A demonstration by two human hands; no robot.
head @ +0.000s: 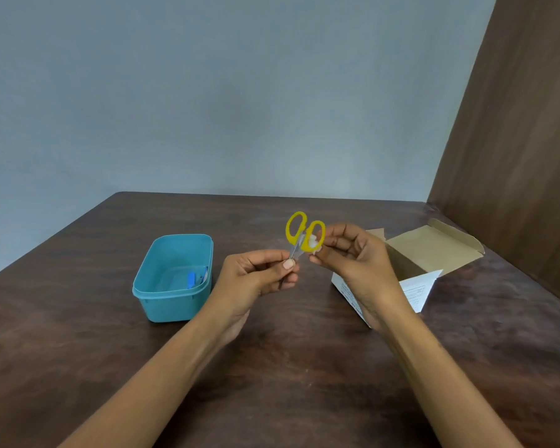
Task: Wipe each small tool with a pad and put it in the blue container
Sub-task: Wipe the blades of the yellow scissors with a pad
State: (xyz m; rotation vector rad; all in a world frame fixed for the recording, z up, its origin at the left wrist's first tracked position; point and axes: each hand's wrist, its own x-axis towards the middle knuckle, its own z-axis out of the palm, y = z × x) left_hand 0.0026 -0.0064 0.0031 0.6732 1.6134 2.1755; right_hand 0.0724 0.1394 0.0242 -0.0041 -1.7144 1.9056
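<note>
Table (272,367) of dark wood beneath both forearms, wall behind, brown panel off beyond the right hand. Cardboard box (434,250) just past the right hand (353,257), flaps open, standing on the table partly behind the wrist; inside not visible, so no telling whether more tools or pads wait there. Blue container (162,302) just outboard of the left hand (256,276), lid off, resting on the table; inside, against the wall nearest that hand, a small blue-handled tool (191,280) with something thin and pale beside it, too small to name. So at least one tool probably wiped and stowed already. Between the hands, raised above the table: scissors (296,236), yellow loops up, blades pointing down into the left hand, pinched there between thumb and curled fingers. Right hand closed in a pinch on a white pad (313,243), pressed against the loop nearest it, just above the pivot. Step in hand, as a judgement: wiping the scissors, handle end at present; blades largely hidden in the left grip, so cleaned or not cannot be told. Left to do: finish the wipe, carry the scissors across past the left hand into the container, then any further tools, if the box holds them.
</note>
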